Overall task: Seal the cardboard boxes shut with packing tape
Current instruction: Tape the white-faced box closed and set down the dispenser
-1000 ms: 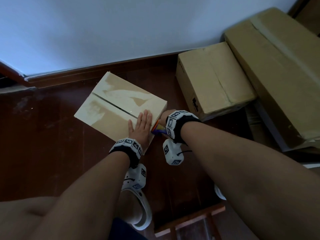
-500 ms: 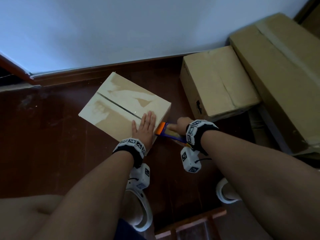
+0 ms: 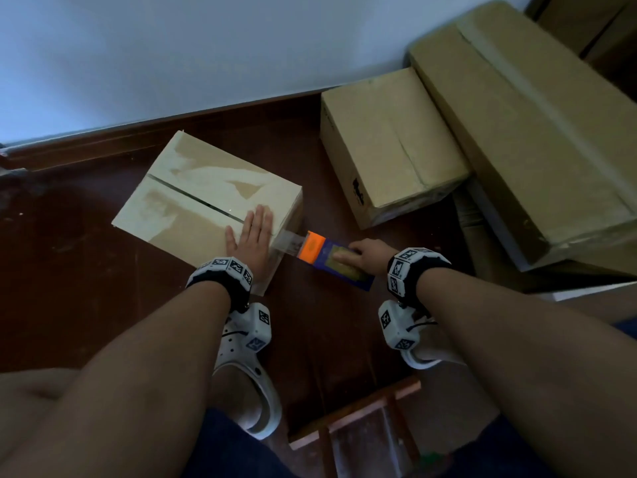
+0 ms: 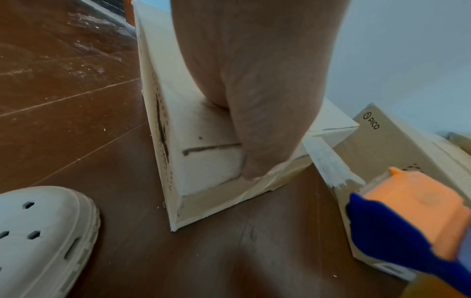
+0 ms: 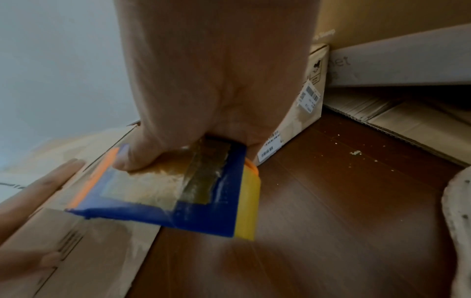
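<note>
A small cardboard box [image 3: 193,198] with a dark centre seam lies on the floor. My left hand [image 3: 251,241] rests flat with straight fingers on its near right corner; the left wrist view shows the box [image 4: 198,161] under the palm. My right hand [image 3: 367,255] grips a blue and orange tape dispenser [image 3: 332,258] just right of the box, above the floor. A clear strip of tape [image 3: 287,241] stretches from the box's side to the dispenser's orange end. In the right wrist view my thumb presses on the tape dispenser [image 5: 175,187].
A medium cardboard box [image 3: 393,146] and a long large box [image 3: 524,125] stand at the right against the wall. Flattened cardboard [image 5: 397,121] lies under the large box. My white clogs [image 3: 246,370] are on the dark wooden floor, with a wooden frame [image 3: 358,422] near my knees.
My right hand has pulled the dispenser away from the box to the right, drawing out a strip of tape. The left hand stays flat on the box.
</note>
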Demonstrator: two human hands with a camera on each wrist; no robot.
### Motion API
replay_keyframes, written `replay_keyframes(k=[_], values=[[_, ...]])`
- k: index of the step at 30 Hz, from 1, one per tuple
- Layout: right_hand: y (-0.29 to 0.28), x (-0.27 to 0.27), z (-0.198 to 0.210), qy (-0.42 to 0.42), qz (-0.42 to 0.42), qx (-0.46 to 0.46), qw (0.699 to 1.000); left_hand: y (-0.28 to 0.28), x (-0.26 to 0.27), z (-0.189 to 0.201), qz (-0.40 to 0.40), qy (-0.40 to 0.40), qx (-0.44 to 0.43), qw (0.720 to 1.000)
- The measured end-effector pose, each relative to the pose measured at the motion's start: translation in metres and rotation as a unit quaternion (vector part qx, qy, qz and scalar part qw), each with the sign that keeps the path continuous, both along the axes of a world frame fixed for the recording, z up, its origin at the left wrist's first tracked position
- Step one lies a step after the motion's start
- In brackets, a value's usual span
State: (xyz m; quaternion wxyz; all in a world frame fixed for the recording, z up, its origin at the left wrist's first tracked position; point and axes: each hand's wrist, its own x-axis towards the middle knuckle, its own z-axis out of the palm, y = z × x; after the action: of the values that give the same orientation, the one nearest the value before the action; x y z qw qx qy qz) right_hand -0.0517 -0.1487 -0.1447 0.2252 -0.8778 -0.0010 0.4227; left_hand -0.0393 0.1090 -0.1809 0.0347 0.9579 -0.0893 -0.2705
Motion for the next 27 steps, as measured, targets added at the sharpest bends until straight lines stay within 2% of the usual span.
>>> replay_keyframes(k=[6, 11, 19, 27], values=[[-0.011, -0.006, -0.005, -0.018, 0.041, 0.010, 0.999, 0.003, 0.001, -0.006, -0.002, -0.010, 0.015, 1.000], [-0.002, -0.004, -0.001, -0.014, 0.068, -0.043, 0.997, 0.002, 0.000, 0.001, -0.005, 0.005, 0.003, 1.000], [0.005, 0.002, -0.002, 0.013, 0.018, -0.071, 0.997, 0.000, -0.001, 0.003, -0.006, 0.006, 0.000, 1.000], [0.042, 0.019, 0.003, -0.013, 0.015, -0.119, 0.993, 0.001, -0.001, -0.012, -0.001, -0.036, -0.007, 0.999]])
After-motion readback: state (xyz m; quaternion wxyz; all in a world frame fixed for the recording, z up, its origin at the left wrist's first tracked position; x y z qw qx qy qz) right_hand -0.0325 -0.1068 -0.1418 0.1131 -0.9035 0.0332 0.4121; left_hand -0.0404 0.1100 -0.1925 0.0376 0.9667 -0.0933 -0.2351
